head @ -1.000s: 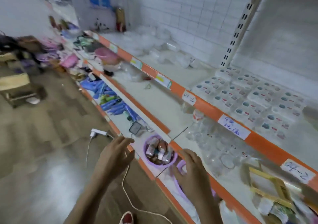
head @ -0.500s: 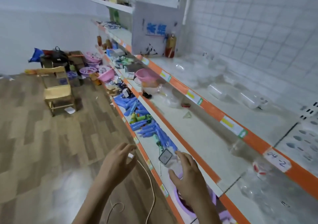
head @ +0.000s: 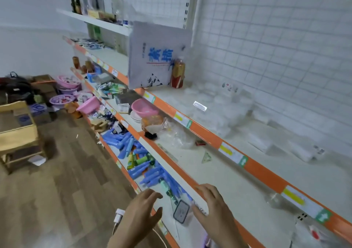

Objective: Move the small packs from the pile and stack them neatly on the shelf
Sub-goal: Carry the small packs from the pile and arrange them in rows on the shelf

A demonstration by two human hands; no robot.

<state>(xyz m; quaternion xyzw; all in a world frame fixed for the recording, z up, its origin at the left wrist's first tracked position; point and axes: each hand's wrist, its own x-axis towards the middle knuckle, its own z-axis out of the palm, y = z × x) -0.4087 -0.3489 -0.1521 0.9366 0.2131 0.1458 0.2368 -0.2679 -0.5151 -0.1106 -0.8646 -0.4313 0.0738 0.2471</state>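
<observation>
A loose pile of small blue packs (head: 133,152) lies on the lowest shelf (head: 177,228), with a few green and yellow ones mixed in. My left hand (head: 141,211) hovers over that shelf's front edge, fingers spread and relaxed, holding nothing. Beside it, my right hand (head: 213,206) hangs in front of the middle shelf's orange edge (head: 182,173), fingers loosely extended and empty. A small dark-rimmed square container (head: 181,211) lies on the lowest shelf between my hands.
Orange-edged shelves run from near right to far left. The middle shelf holds a pink bowl (head: 143,107) and clear bags; the upper shelf holds clear plastic containers (head: 224,110). A wooden chair (head: 18,133) and purple basins (head: 62,100) stand on the wood floor. A white plug (head: 119,215) lies below.
My view swung left and up along the shelves; the purple basket of packs left the frame. Both hands stayed low, open and empty.
</observation>
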